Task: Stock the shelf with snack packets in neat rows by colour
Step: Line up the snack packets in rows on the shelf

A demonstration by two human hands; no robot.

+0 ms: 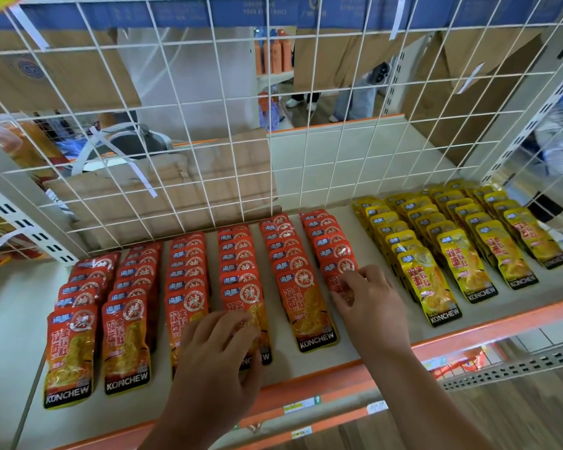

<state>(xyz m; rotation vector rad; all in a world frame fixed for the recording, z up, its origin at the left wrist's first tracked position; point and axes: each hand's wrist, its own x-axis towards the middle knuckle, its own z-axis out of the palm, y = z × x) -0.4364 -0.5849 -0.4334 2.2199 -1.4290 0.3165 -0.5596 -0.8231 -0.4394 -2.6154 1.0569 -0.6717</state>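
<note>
Left hand [221,347] grips a near red packet [244,298]; right hand [369,302] pinches the rightmost red row's front packet [336,280], with yellow rows [452,245] further right.

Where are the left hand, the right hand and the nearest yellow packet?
left hand [215,349]: head view, back of the hand.
right hand [369,303]: head view, back of the hand.
nearest yellow packet [431,287]: head view, middle of its front.

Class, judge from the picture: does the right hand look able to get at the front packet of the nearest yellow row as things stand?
Probably yes. The right hand pinches a red packet just beside that front yellow packet; only bare shelf lies between, with nothing standing in the way.
</note>
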